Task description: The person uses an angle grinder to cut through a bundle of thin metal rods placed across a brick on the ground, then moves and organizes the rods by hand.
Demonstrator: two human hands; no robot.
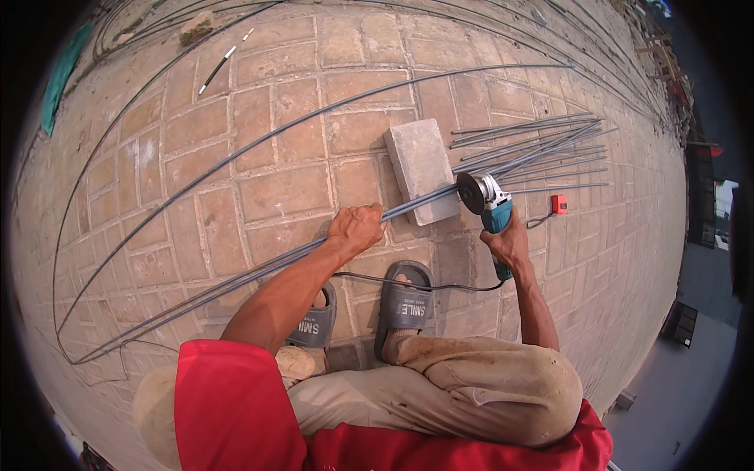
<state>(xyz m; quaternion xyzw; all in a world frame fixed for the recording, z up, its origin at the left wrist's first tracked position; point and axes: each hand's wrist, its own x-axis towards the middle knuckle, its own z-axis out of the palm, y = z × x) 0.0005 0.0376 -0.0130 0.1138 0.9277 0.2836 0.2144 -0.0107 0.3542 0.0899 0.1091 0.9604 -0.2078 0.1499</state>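
My left hand [357,230] is closed around a few long grey metal rods [259,269] that run from the lower left up toward the right. These rods rest across a pale concrete block [421,161] just past my fingers. My right hand [509,240] grips the body of a teal angle grinder [495,214] with a silver head. Its dark disc [471,193] stands close to the rods at the block's right edge; whether it touches them I cannot tell. A black cord [463,286] trails from the grinder's rear toward my feet.
Several shorter cut rods [542,145] lie beyond the block to the right. A red tape measure [558,204] sits by them. A black-and-white pen-like stick [217,71] lies far left on the brick paving [287,192]. My sandals [407,302] are close to the cord.
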